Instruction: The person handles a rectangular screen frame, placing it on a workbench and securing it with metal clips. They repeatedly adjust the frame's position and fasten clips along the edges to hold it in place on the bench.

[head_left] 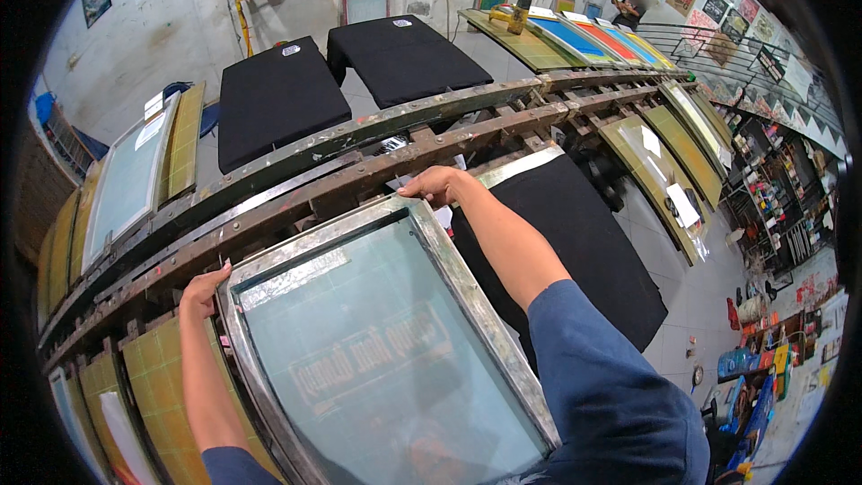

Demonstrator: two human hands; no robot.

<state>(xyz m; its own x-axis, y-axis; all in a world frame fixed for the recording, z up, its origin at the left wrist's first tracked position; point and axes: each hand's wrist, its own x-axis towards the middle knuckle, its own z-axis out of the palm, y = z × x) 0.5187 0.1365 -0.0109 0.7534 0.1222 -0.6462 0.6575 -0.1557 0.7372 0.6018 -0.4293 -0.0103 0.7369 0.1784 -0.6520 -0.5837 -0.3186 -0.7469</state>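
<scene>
A silk-screen frame point(377, 341) with a metal rim and pale blue mesh lies in front of me, its far edge against the long metal rail point(296, 220). Faint mirrored lettering shows in the mesh. My left hand point(205, 292) is closed at the frame's far left corner, thumb up along the edge. At the far right corner, my right hand point(431, 185) grips the rim, its fingers bent and partly hidden. Beside the frame on the right, under my right forearm, a black garment point(575, 242) is spread over a board.
Two more boards with black garments point(278, 103) stand beyond the rails. Bare yellowish boards point(166, 377) lie at left, and another screen point(130, 175) lies farther left. Screens with coloured ink point(566, 36) and a bottle point(519, 13) are far right, near another person point(631, 7). Shelves point(763, 180) line the right.
</scene>
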